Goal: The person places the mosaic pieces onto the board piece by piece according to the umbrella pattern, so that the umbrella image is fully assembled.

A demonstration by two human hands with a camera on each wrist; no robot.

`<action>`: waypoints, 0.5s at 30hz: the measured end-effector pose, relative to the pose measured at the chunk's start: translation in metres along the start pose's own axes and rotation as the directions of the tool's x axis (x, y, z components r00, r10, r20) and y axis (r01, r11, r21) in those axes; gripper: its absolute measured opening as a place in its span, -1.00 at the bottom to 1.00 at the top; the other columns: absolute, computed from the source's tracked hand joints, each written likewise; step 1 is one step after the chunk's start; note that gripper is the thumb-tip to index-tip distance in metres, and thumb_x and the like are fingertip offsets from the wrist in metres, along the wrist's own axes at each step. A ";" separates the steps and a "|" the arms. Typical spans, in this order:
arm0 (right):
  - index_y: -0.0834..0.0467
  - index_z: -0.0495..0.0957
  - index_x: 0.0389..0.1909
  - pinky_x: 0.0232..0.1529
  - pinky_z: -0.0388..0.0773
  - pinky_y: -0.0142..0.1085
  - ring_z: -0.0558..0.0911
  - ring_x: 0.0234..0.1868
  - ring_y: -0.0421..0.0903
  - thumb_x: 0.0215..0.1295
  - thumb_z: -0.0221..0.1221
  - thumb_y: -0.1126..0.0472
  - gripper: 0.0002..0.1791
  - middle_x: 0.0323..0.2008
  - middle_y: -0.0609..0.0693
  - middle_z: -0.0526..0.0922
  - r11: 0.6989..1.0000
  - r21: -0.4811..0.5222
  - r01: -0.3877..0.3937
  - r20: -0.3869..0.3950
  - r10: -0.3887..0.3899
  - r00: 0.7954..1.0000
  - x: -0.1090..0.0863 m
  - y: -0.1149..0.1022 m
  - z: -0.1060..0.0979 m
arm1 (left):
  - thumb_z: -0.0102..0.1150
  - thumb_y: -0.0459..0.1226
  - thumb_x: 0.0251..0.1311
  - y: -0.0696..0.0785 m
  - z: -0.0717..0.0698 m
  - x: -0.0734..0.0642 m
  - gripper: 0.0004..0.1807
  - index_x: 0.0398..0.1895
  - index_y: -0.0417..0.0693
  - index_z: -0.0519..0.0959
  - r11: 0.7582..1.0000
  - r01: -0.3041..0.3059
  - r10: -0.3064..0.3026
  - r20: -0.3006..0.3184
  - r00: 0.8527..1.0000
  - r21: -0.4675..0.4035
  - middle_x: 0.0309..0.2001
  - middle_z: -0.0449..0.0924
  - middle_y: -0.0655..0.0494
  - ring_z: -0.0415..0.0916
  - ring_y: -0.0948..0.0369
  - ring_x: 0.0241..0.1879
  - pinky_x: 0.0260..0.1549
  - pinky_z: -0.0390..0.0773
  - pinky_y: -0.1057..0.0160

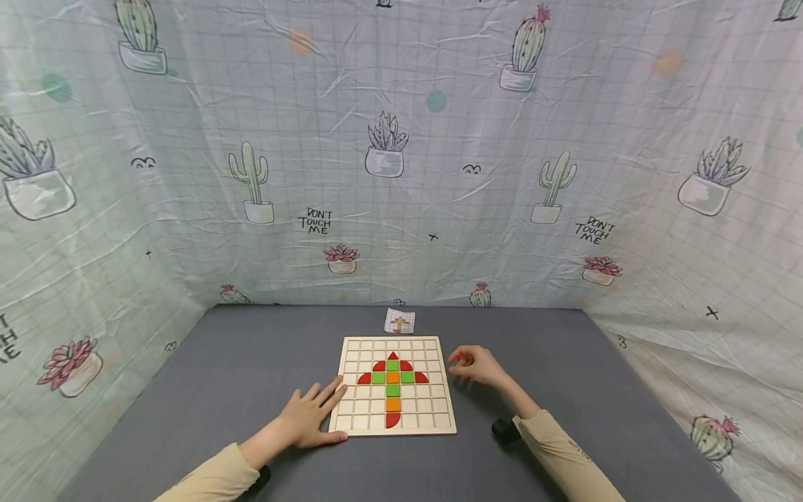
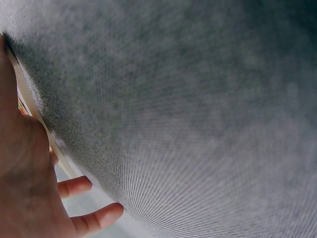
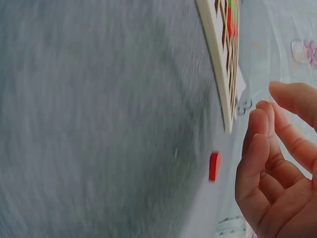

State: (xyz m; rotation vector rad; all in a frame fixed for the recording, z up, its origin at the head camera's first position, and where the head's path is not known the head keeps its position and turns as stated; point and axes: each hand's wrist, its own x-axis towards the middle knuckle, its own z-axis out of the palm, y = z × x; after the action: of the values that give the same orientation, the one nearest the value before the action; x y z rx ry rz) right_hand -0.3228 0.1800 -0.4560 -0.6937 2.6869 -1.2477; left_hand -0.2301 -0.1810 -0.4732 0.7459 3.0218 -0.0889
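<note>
A pale wooden grid board (image 1: 420,411) lies on the grey table, with a cross-like pattern of red, green and orange pieces (image 1: 393,377) in its cells. At the board's lower left edge, my left hand (image 1: 307,417) rests with its fingers spread, fingertips on the rim; the left wrist view shows this hand (image 2: 29,183) beside the board's edge. My right hand (image 1: 478,365) hovers just right of the board, fingers bent and thumb apart from them. Close by it, a small red piece (image 3: 214,166) lies on the table, apart from the fingers in the right wrist view.
Behind the board lies a small printed card (image 1: 399,321) showing a similar coloured pattern. Grey cloth covers the table (image 1: 251,362). A curtain (image 1: 433,195) printed with cacti hangs behind the table and along both sides.
</note>
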 end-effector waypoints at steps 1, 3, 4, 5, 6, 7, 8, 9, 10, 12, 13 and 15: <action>0.30 0.55 -0.24 -0.68 0.34 -0.35 0.50 -0.62 0.04 0.09 0.20 0.25 -0.77 -0.56 0.20 0.57 1.000 -0.001 -0.016 -0.019 0.016 1.000 0.001 0.002 -0.002 | -0.21 0.40 -0.04 0.000 0.000 0.000 -0.05 0.34 0.04 0.11 1.000 -0.001 0.001 -0.002 1.000 0.003 0.37 0.03 0.08 0.23 -0.01 0.15 -0.14 0.28 -0.14; 0.29 0.55 -0.24 -0.68 0.35 -0.34 0.51 -0.61 0.03 0.08 0.21 0.25 -0.76 -0.56 0.16 0.58 0.999 0.005 -0.051 -0.056 0.051 0.997 0.003 0.006 -0.006 | -0.20 0.40 -0.04 0.000 0.000 0.000 -0.05 0.34 0.04 0.11 1.000 -0.004 0.004 -0.008 1.000 0.009 0.37 0.03 0.08 0.23 0.00 0.15 -0.15 0.29 -0.13; 0.29 0.55 -0.25 -0.67 0.36 -0.34 0.52 -0.61 0.01 0.07 0.22 0.25 -0.76 -0.56 0.13 0.58 0.998 0.009 -0.068 -0.076 0.069 0.995 0.004 0.008 -0.007 | -0.20 0.40 -0.04 0.000 0.000 0.000 -0.05 0.34 0.04 0.11 1.000 -0.005 0.006 -0.013 1.000 0.012 0.37 0.04 0.08 0.23 0.00 0.15 -0.15 0.29 -0.13; 0.29 0.55 -0.25 -0.67 0.37 -0.33 0.52 -0.61 0.01 0.06 0.22 0.25 -0.76 -0.56 0.13 0.59 0.996 0.013 -0.085 -0.094 0.086 0.992 0.005 0.009 -0.009 | -0.20 0.40 -0.04 0.000 0.000 0.000 -0.05 0.34 0.03 0.12 1.000 -0.007 0.007 -0.016 1.000 0.016 0.37 0.05 0.07 0.24 0.00 0.14 -0.16 0.29 -0.12; 0.28 0.55 -0.24 -0.67 0.37 -0.33 0.53 -0.61 0.00 0.06 0.23 0.25 -0.75 -0.55 0.12 0.60 0.995 0.015 -0.101 -0.109 0.102 0.989 0.006 0.011 -0.010 | -0.20 0.40 -0.04 0.000 0.000 0.000 -0.05 0.34 0.03 0.12 1.000 -0.007 0.007 -0.019 1.000 0.019 0.37 0.05 0.08 0.24 0.01 0.14 -0.16 0.29 -0.12; 0.28 0.55 -0.24 -0.67 0.37 -0.34 0.53 -0.61 -0.01 0.06 0.23 0.25 -0.75 -0.56 0.12 0.61 0.993 0.014 -0.117 -0.124 0.118 0.985 0.006 0.012 -0.011 | -0.20 0.40 -0.04 0.000 0.000 0.000 -0.06 0.33 0.03 0.12 1.000 -0.007 0.007 -0.021 1.000 0.023 0.37 0.05 0.08 0.24 0.01 0.14 -0.16 0.29 -0.11; 0.28 0.55 -0.24 -0.67 0.37 -0.34 0.53 -0.62 -0.02 0.05 0.23 0.25 -0.75 -0.55 0.12 0.61 0.991 0.013 -0.133 -0.137 0.134 0.981 0.007 0.013 -0.012 | -0.20 0.40 -0.04 0.000 0.000 0.001 -0.06 0.33 0.03 0.12 1.000 -0.007 0.007 -0.022 1.000 0.027 0.36 0.06 0.08 0.24 0.01 0.14 -0.16 0.29 -0.11; 0.27 0.55 -0.24 -0.67 0.37 -0.34 0.53 -0.63 -0.02 0.04 0.24 0.26 -0.75 -0.56 0.13 0.62 0.989 0.012 -0.149 -0.150 0.149 0.977 0.008 0.014 -0.013 | -0.20 0.40 -0.04 0.000 0.000 0.000 -0.05 0.33 0.04 0.12 1.000 -0.006 0.007 -0.021 1.000 0.030 0.36 0.06 0.08 0.24 0.01 0.14 -0.16 0.29 -0.11; 0.28 0.55 -0.25 -0.67 0.37 -0.34 0.53 -0.64 -0.03 0.04 0.24 0.26 -0.75 -0.56 0.13 0.62 0.988 0.005 -0.157 -0.161 0.156 0.975 0.008 0.015 -0.013 | -0.20 0.40 -0.05 0.000 0.000 0.000 -0.05 0.33 0.04 0.12 1.000 -0.006 0.006 -0.021 1.000 0.031 0.36 0.06 0.08 0.24 0.01 0.14 -0.17 0.29 -0.10; 0.27 0.56 -0.26 -0.67 0.37 -0.36 0.53 -0.65 -0.04 0.02 0.25 0.26 -0.76 -0.57 0.12 0.63 0.984 -0.006 -0.178 -0.181 0.174 0.968 0.009 0.017 -0.015 | -0.20 0.40 -0.05 0.000 0.000 0.001 -0.05 0.33 0.04 0.12 0.999 -0.005 0.005 -0.017 1.000 0.032 0.36 0.06 0.08 0.24 0.02 0.14 -0.16 0.30 -0.11; 0.28 0.56 -0.27 -0.67 0.37 -0.36 0.53 -0.65 -0.03 0.01 0.25 0.26 -0.76 -0.58 0.12 0.63 0.983 -0.014 -0.184 -0.190 0.178 0.966 0.010 0.018 -0.016 | -0.20 0.41 -0.05 0.000 0.001 0.001 -0.05 0.33 0.04 0.12 1.000 -0.004 0.005 -0.016 1.000 0.031 0.36 0.06 0.09 0.24 0.02 0.14 -0.16 0.29 -0.11; 0.28 0.56 -0.28 -0.67 0.37 -0.36 0.53 -0.66 -0.03 -0.01 0.26 0.27 -0.75 -0.60 0.10 0.62 0.980 -0.027 -0.195 -0.200 0.186 0.962 0.011 0.019 -0.017 | -0.21 0.41 -0.05 0.000 0.001 0.001 -0.05 0.34 0.04 0.12 1.000 -0.004 0.004 -0.013 1.000 0.027 0.37 0.05 0.09 0.24 0.01 0.15 -0.15 0.29 -0.12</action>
State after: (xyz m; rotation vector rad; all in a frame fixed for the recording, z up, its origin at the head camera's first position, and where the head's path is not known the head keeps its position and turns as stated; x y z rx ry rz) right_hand -0.3444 0.1981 -0.4580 -0.3190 2.8651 -1.2694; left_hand -0.2309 -0.1812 -0.4746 0.7571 3.0370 -0.1260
